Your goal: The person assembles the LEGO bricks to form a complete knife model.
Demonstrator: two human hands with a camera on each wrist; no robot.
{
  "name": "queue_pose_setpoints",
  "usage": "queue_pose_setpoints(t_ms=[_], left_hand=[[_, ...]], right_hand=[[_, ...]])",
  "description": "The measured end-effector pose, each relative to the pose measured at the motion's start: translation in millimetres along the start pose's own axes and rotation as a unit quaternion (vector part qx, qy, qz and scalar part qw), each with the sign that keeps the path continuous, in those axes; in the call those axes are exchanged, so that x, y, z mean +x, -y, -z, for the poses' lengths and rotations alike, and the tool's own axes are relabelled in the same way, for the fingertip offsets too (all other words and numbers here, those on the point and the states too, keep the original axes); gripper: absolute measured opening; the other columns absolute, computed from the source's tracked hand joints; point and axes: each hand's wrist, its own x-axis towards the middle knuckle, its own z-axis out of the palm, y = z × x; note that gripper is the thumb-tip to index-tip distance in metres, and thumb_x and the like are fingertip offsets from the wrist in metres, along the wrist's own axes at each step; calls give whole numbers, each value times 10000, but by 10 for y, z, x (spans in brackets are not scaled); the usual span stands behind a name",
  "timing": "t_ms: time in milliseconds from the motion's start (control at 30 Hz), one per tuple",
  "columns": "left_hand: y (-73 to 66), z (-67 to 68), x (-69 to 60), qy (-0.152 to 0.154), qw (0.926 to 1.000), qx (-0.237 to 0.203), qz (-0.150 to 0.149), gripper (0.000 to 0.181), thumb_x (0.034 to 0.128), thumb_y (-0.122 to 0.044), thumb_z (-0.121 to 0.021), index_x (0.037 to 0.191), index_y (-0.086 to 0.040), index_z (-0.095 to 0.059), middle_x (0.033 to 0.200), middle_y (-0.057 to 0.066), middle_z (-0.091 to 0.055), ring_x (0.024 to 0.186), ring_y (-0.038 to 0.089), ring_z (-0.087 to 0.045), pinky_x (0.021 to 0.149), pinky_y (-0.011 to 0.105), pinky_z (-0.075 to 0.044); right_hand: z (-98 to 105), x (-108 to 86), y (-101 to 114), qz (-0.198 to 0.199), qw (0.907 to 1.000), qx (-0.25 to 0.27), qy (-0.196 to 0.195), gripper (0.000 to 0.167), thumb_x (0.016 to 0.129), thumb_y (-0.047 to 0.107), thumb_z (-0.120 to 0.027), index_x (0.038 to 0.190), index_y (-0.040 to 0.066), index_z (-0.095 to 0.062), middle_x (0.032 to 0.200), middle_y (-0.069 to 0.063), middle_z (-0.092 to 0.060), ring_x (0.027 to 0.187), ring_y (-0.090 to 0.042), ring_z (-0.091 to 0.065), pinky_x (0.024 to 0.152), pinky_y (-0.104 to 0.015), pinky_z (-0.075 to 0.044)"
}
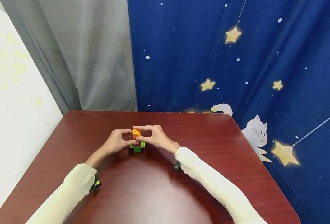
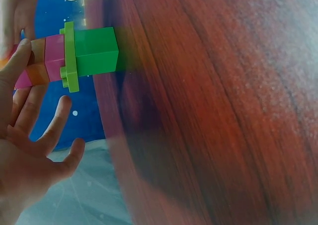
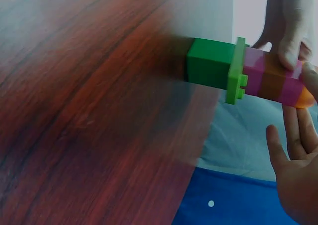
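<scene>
A tower of toy building blocks stands upright on the table. Its base is a green block under a wider lime green plate. Above come a pink block, an orange-brown block and a second pink block. On top sits a yellow-orange block with a curved side. My left hand pinches the middle of the tower between thumb and fingers. With thumb and fingers, my right hand grips the top block from the right. Fingers partly hide the upper blocks.
The dark red wooden table has its far edge just beyond the tower. Behind it hang a grey curtain and a blue curtain with stars. A white wall stands to the left.
</scene>
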Motion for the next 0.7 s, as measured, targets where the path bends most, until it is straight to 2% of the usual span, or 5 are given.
queue_pose_setpoints(t_ms=[133, 267, 433, 600, 700], left_hand=[[4, -1, -5, -28, 10000, 36, -15, 462, 843, -357, -887, 1181, -72, -752, 1116, 95, -771, 1084, 274, -718, 948, 519, -552], [10, -15, -11, -41, 10000, 44, -13, 479, 846, -363, -883, 1200, -70, -745, 1132, 106, -768, 1100, 290, -716, 944, 527, -553], [7, -31, -16, -83, 9998, -160, -54, 468, 855, -328, -880, 1213, -64, -733, 1122, 112, -768, 1056, 297, -734, 910, 498, -574], [-7, -49, -52, 65, 9990, -434, -89, 438, 876, -253, -865, 1222, -36, -707, 1091, 104, -768, 964, 237, -753, 833, 365, -605], [-36, -52, -65, 143, 9984, -524, -141, 435, 875, -211, -865, 1228, -25, -694, 1081, 103, -766, 954, 228, -752, 830, 346, -604]], right_hand=[[-16, -11, -7, 131, 9998, -121, -83, 514, 917, 259, -822, 1407, 240, -669, 1337, 82, -689, 1230, -31, -626, 1039, -266, -487], [-41, -25, -32, 258, 9994, -122, -172, 516, 918, 233, -819, 1410, 218, -666, 1342, 71, -689, 1240, -40, -623, 1052, -326, -496], [-73, -44, -33, 532, 9980, -174, -287, 518, 941, 174, -788, 1436, 183, -637, 1354, 36, -686, 1235, -72, -629, 1048, -384, -506], [-119, -86, -24, 610, 9980, 34, -137, 509, 981, 133, -727, 1470, 115, -587, 1305, -25, -672, 1147, -153, -680, 968, -312, -550], [-109, -99, -2, 502, 9985, 201, -49, 495, 993, 127, -707, 1470, 97, -578, 1281, -46, -661, 1116, -176, -696, 943, -274, -554]])
